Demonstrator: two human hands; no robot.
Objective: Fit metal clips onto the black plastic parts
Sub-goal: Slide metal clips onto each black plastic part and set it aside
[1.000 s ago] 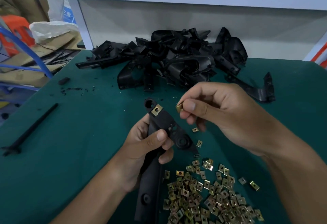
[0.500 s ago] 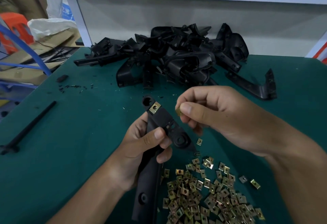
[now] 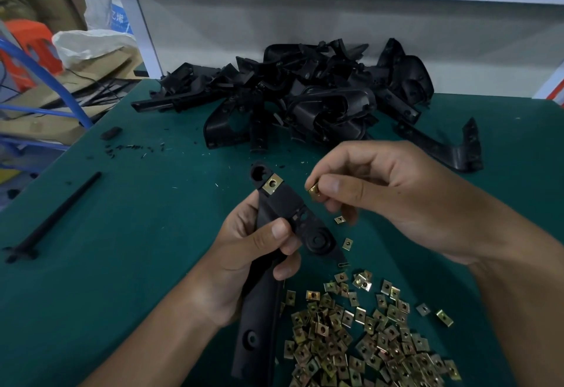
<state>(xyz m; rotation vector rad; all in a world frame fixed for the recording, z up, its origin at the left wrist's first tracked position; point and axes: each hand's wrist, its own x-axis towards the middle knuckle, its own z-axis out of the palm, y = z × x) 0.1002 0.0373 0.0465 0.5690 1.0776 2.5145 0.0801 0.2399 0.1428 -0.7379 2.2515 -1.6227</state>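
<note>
Hands at the green counter (image 3: 122, 234), seen from my head camera. My left hand (image 3: 253, 252) gripped a long black plastic part (image 3: 274, 234), thumb pressed across its front and fingers curled behind it, holding it raised and tilted with its far end pointing away from me. One brass-coloured metal clip (image 3: 272, 184) already sat on that far end, just beside a round hole. My right hand (image 3: 396, 200) pinched a second clip (image 3: 313, 190) between thumb and forefinger, close to the right of the part's far end but apart from it; the other fingers were curled under.

Loose clips (image 3: 366, 341) lay heaped on the counter near me, below my right wrist, with a few strays nearer the held part. A tangled pile of black plastic parts (image 3: 305, 96) lay at the far side of the counter against the wall. A thin black rod (image 3: 58, 212) lay well apart at the left.

Beyond the counter's left edge stood a blue-and-white bag (image 3: 117, 11) bearing printed characters too blurred for me to read.
</note>
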